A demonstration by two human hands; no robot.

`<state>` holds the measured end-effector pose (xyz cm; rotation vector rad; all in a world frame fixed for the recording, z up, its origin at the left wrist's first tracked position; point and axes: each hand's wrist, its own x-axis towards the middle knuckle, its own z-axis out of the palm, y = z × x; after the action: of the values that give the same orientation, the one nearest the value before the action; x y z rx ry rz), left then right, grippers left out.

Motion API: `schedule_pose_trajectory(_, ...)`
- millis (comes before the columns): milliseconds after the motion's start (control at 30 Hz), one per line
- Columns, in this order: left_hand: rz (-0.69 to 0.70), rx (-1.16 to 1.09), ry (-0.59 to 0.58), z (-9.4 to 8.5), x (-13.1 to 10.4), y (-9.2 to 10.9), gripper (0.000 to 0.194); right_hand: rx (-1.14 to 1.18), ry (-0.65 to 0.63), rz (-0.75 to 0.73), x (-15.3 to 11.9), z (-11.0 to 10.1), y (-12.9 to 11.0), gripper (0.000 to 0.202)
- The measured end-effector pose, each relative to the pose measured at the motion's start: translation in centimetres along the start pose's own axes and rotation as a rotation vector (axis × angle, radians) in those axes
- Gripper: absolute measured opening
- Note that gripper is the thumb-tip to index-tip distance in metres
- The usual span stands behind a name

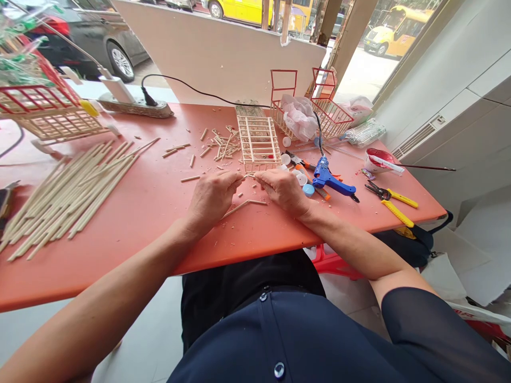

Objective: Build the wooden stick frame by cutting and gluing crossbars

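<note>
**Now both hands pinch one short stick at the middle of the orange table**

Far left, I see a wire basket (48, 114) with red rails standing on the orange table (131, 213), and in front of it a wide spread of long wooden sticks (67, 197) lying side by side. Behind them a power strip (136, 106) rests near the back edge, with a black cord running off to the right.

Moving toward the middle, cut stick offcuts (217, 144) litter the tabletop. My left hand (211, 194) sits knuckles up, fingers curled in tight, its fingertips closed on the left end of a short thin stick (249, 174). A bent stick piece (245, 204) lies flat on the table between my wrists. My right hand (284, 189) mirrors the left, fingers narrowed down on the stick's right end, so the stick spans the small gap between the two hands, just in front of a half-built stick crate (258, 141).

Right of my hands, white bottle caps (297, 173) lie scattered, touching or just beside a blue glue gun (327, 180). Behind it stand two more red-railed baskets (307, 114) holding crumpled plastic. Further right lie yellow-handled pliers (393, 201) and a bowl of red paint (379, 159) with a brush across it.
</note>
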<state>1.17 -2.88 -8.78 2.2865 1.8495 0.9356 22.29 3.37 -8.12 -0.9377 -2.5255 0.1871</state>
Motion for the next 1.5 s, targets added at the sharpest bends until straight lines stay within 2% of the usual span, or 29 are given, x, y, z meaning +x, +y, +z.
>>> schedule_pose_trajectory(1500,0.017,0.012,0.009,-0.2,-0.03,0.29,0.031,0.036,-0.011,-0.006,-0.13,0.05,-0.02,0.027)
